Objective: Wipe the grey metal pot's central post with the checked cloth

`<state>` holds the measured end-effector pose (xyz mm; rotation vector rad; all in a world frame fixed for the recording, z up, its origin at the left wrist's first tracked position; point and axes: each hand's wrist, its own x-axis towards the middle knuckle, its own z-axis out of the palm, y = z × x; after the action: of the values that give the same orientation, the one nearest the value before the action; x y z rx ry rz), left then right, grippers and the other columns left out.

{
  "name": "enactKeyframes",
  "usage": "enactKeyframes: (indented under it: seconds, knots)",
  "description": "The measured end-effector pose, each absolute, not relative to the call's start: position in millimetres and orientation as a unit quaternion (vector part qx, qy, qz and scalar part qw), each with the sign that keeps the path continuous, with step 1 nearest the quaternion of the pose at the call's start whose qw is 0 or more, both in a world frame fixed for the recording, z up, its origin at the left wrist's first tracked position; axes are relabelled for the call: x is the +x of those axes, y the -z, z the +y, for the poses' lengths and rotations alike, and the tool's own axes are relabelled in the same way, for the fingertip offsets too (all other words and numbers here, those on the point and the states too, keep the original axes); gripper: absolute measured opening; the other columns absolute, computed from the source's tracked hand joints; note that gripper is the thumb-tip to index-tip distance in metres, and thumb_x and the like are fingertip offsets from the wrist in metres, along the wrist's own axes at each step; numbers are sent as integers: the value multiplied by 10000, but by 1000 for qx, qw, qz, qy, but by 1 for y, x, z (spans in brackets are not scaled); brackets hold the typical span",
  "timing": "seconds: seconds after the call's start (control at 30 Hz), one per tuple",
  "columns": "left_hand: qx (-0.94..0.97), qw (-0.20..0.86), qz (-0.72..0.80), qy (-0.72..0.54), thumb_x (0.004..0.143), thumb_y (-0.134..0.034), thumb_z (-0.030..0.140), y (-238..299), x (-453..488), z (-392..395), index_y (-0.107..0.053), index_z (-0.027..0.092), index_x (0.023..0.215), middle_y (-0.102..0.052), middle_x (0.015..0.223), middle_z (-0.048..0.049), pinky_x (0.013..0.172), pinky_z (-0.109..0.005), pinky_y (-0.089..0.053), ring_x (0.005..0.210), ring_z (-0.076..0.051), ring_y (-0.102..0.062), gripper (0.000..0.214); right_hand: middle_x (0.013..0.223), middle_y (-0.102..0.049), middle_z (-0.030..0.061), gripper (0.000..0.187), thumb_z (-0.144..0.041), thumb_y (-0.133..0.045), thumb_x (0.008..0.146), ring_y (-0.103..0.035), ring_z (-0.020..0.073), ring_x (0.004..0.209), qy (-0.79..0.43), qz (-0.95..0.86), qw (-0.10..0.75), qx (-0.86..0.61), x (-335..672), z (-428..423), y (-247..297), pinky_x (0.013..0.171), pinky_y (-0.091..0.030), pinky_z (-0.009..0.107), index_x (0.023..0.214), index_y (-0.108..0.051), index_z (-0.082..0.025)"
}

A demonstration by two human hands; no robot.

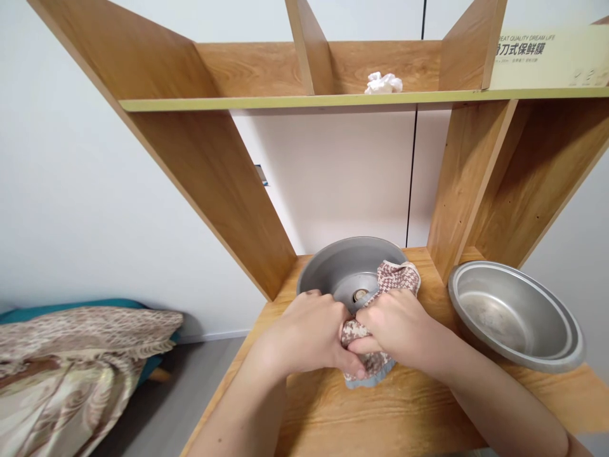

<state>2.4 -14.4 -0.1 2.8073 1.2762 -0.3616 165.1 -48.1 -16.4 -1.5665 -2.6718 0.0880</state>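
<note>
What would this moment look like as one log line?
left hand: grips patterned cloth | right hand: grips same cloth | cloth draped over pot lid | steel basin: right, untouched

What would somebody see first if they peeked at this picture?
Two hands, the left hand and right hand, squeezing a checked cloth at a grey metal pot on the wooden shelf. A shiny metal bowl leans at the right.

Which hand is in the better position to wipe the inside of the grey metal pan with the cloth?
Probably the right hand. It grips the brown-and-white patterned cloth, which already drapes over the grey round metal pan. The left hand only touches the cloth's lower end.
</note>
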Motion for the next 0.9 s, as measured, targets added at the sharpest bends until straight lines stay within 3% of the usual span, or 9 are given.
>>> enactKeyframes:
  seconds: [0.1, 0.27, 0.43, 0.9]
  knots:
    - [909, 20, 399, 120, 551, -739, 738, 0, 1, -13, -670, 231, 527, -655, 526, -23, 724, -380, -420, 591, -232, -638, 512, 761, -741, 85, 493, -630, -570, 884, -703, 238, 685, -17, -866, 17, -500, 165, -50, 16, 524, -323, 294, 813, -748, -175]
    - [907, 38, 396, 135, 563, -758, 671, -1, 3, -11, -657, 232, 525, -637, 515, -12, 609, -332, -397, 606, -237, -658, 452, 743, -740, 96, 509, -656, -574, 870, -712, 254, 690, 11, -860, 26, -510, 161, -49, 25, 539, -356, 296, 817, -739, -177]
    - [906, 35, 397, 143, 625, -736, 635, -3, 6, -12, -670, 232, 548, -646, 539, -22, 596, -321, -408, 630, -244, -666, 416, 748, -741, 100, 499, -641, -564, 885, -712, 266, 681, 37, -860, 36, -507, 157, -49, 34, 553, -399, 313, 837, -723, -170]
    - [902, 45, 401, 156, 615, -725, 650, -2, 4, -10, -723, 258, 636, -694, 621, -32, 572, -311, -406, 620, -229, -647, 393, 769, -744, 91, 477, -614, -588, 884, -712, 245, 724, 28, -865, 55, -499, 155, -51, 32, 591, -426, 284, 870, -727, -158]
